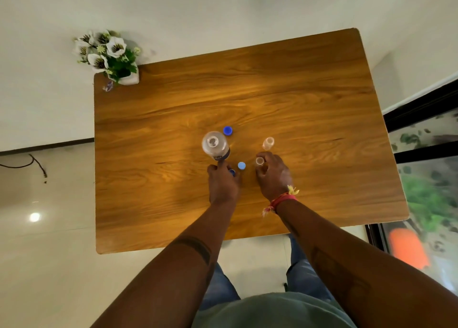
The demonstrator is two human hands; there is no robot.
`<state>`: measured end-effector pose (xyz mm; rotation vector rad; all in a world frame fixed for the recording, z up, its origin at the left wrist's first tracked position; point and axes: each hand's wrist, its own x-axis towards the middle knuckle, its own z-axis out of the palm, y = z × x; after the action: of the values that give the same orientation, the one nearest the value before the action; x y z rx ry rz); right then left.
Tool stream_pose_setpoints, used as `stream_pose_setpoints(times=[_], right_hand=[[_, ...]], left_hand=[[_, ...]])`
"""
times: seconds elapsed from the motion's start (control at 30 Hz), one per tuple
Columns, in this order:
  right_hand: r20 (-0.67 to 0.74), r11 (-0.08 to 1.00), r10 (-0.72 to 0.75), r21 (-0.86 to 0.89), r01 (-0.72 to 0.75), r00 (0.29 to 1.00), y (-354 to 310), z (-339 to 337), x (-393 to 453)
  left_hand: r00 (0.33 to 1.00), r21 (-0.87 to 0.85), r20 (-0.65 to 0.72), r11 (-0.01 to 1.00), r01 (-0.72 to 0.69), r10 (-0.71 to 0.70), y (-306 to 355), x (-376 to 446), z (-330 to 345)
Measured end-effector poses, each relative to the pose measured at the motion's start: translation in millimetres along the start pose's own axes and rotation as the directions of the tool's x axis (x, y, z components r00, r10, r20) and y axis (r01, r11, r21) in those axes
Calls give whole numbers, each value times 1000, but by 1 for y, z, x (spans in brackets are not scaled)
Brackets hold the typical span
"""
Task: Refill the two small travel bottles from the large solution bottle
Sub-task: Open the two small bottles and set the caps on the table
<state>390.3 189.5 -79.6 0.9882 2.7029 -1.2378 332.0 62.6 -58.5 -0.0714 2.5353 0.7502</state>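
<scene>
From the head view, the large solution bottle (215,145) stands upright and uncapped near the middle of the wooden bench (297,92). Its dark blue cap (227,130) lies just beyond it. One small travel bottle (268,143), clear and open, stands to the right of the large one. The second travel bottle (259,161) is nearer the person, and the right hand (273,175) curls round it, grasping it. A pale blue cap (241,165) lies on the bench between the two hands. The left hand (223,181) rests beside the base of the large bottle with its fingers curled over another blue cap (232,172); it seems to pinch that cap, though most of the cap is hidden under the fingers. A red thread band (282,200) is tied round the right wrist.

At the far left corner of the bench sits a white pot of white flowers (109,55). The bench stands on a pale glossy floor (44,228) against a light wall. A dark cable (29,163) lies on the floor at the left. At the right a dark-framed window (426,154) shows greenery and an orange shape (407,248) outside.
</scene>
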Motion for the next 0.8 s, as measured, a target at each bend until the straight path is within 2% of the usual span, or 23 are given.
stream_pose_setpoints(times=[0.17,0.43,0.67,0.8], right_hand=[[53,999,4,-37,-2,999,6,-3,1],[125,995,96,-22,-94,987,2,-16,-15],[70,1000,17,24,-19,997,-14,-33,-37],[16,996,-72,61,71,997,-28,-41,-47]], left_hand=[[1000,-40,22,999,20,-19,2,0,-3],[992,-101,26,987,127,-125,2,-7,-20],[998,-112,-5,991,69,-70,-8,-18,-42],[996,-188,-60,981,56,-68,-15,-28,-54]])
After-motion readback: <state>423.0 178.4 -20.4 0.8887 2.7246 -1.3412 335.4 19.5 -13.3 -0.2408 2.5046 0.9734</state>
